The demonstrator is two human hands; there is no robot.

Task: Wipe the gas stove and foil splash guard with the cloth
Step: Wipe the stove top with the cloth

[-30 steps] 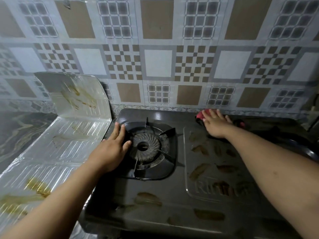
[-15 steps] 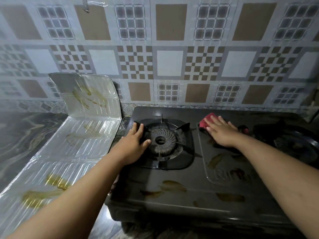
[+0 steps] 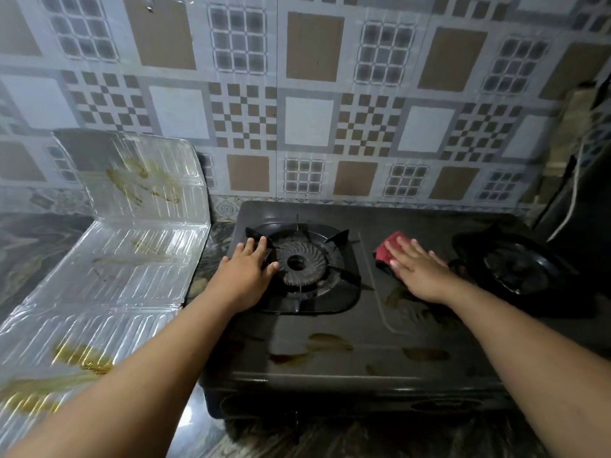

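Note:
A black two-burner gas stove (image 3: 344,368) stands on the counter, with brown smears on its top near the front edge. My right hand (image 3: 418,267) lies flat on a red cloth (image 3: 388,249), pressing it onto the stove's middle panel. My left hand (image 3: 246,271) rests flat, fingers apart, on the left rim of the left burner (image 3: 302,264). The silver foil splash guard (image 3: 115,269) lies folded out to the left of the stove, with yellow-brown stains on its upright panel and near end.
The right burner (image 3: 519,266) sits at the stove's far right. A patterned tiled wall (image 3: 307,104) rises right behind. A dark object with a white cord (image 3: 575,196) stands at the right edge. Marbled counter (image 3: 29,246) lies to the left of the foil.
My right hand and the red cloth have slid from the stove's back edge toward me onto the middle panel. The view has pulled back and shifted. My left hand stays at the left burner.

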